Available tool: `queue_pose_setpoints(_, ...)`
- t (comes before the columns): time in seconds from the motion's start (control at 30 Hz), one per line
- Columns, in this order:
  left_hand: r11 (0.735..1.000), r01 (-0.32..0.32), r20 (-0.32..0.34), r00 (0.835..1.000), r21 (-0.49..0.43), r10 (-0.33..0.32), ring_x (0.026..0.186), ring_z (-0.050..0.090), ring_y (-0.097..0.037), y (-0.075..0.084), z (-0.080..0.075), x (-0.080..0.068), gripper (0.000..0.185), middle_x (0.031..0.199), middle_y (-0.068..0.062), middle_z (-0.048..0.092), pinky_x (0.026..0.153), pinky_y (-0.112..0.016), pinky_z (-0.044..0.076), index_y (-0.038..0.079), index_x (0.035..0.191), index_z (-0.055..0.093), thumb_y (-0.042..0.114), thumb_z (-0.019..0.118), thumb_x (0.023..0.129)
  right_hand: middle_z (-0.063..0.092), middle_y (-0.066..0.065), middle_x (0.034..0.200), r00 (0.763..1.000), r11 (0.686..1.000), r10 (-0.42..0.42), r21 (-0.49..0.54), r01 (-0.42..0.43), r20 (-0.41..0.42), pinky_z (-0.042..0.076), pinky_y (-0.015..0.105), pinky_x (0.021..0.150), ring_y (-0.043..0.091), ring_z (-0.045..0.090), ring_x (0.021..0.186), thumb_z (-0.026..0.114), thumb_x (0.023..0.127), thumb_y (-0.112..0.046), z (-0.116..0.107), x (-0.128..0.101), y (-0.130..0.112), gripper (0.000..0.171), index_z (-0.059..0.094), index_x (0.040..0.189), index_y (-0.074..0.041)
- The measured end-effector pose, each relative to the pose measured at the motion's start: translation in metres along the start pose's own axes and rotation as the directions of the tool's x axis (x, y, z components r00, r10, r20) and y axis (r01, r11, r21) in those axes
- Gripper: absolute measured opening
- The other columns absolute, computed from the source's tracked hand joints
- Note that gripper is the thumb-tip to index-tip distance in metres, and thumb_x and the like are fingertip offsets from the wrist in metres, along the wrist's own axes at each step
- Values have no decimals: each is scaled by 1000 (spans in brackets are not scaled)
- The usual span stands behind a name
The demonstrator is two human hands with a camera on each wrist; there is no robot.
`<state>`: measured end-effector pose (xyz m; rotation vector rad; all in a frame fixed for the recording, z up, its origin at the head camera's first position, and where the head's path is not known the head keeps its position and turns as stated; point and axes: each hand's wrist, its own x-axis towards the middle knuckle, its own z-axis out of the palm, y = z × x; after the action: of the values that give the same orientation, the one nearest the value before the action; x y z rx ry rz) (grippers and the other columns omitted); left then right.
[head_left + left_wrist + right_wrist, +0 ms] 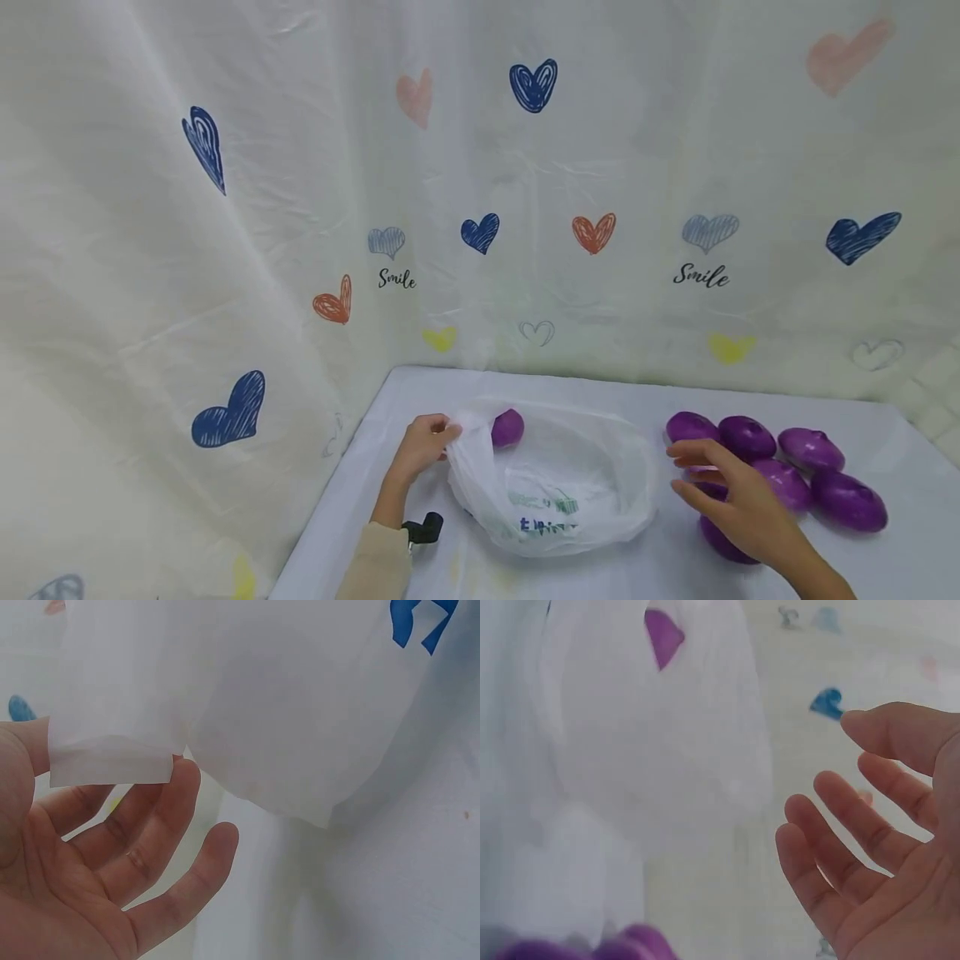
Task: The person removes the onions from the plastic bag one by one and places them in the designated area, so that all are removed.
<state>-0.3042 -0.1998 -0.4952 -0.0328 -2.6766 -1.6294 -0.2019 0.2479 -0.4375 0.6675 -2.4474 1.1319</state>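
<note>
Here the left hand [422,446] pinches the plastic bag's [558,492] rim — one purple onion [507,427] inside. Right hand [738,500] spread, empty, over the onion pile [810,475].

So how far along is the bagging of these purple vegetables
Barely started. One purple vegetable sits at the mouth of the white plastic bag, apparently inside. In hand: the left hand pinches the bag's edge, holding it open, while the right hand hovers open over the pile of purple vegetables, gripping none. Left: roughly six or seven lie loose on the table beside the bag.
</note>
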Motion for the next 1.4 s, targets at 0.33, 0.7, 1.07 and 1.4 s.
queue_pose_setpoints(0.33, 1000, -2, -2, 1000, 9, 2, 80, 62, -17, 0, 2, 2, 24, 96, -6, 71, 66, -31, 57, 9, 102, 71, 32, 69, 98, 67, -6, 115, 985, 982, -105, 173, 82, 134, 58, 30, 83, 6, 65, 101, 72, 94, -8, 58, 36, -28, 31, 61, 122, -17)
queue_pose_setpoints(0.7, 1000, -18, -4, 1000, 18, 19, 79, 62, -17, -1, -1, 1, 24, 94, -6, 71, 66, -32, 57, 8, 102, 71, 31, 68, 98, 64, 6, 127, 931, 979, 1, 188, -75, 364, 56, 46, 94, 33, 65, 112, 71, 97, -25, 123, 71, -26, 36, 57, 127, -12)
queue_pose_setpoints(1.07, 1000, -15, -3, 1000, 11, 15, 80, 62, -17, -1, 1, 3, 24, 94, -7, 71, 67, -32, 57, 8, 100, 71, 32, 69, 98, 52, 23, 142, 901, 954, 231, 98, -285, 367, 56, 51, 96, 41, 60, 121, 78, 90, -19, 180, 107, -10, 58, 52, 140, -5)
queue_pose_setpoints(1.4, 1000, -22, 4, 1000, 13, 22, 80, 62, -17, 0, 3, 2, 23, 95, -8, 71, 66, -32, 57, 8, 99, 71, 30, 68, 98, 51, 23, 136, 888, 931, 313, 76, -357, 337, 56, 47, 92, 33, 60, 110, 84, 85, -31, 217, 130, 10, 78, 47, 149, -8)
